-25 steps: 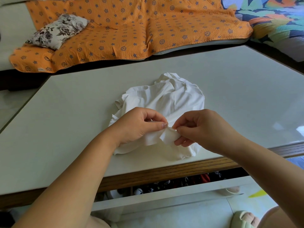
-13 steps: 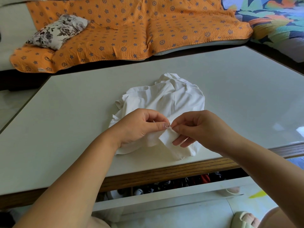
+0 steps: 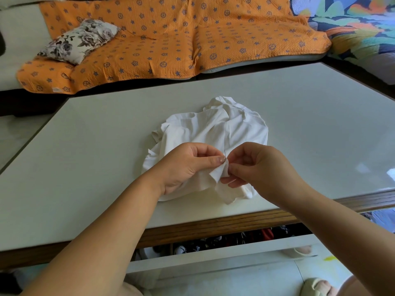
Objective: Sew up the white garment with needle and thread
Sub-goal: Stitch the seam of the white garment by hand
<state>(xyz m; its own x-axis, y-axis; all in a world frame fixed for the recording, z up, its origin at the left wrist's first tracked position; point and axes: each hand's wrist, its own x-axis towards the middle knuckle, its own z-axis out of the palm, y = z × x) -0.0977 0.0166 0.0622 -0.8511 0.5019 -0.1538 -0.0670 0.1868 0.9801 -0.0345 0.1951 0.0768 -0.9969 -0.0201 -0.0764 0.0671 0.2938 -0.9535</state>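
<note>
White table (image 3: 102, 150), daylight. L hand (image 3: 183, 165) pinches a fold of the garment (image 3: 213, 129) btwn thumb & forefinger. R hand (image 3: 256, 165) pinches the same fold from the other side, fingertips nearly touching L's. Needle (image 3: 225, 155) shows as a thin dark sliver standing up btwn the two pinches; can't tell which hand has it, and thread is too fine to see. Rest of garment lies bunched mid-width, near the table's front edge.

Progress, my guess: mid-stitch, needle at or in the fold. No finished seam visible, so prob. most sewing is left.

Count: 2 hands, 1 needle, 1 garment. Beyond the far edge, 1 orange cover (image 3: 171, 39) w/ 1 cushion (image 3: 79, 39).
</note>
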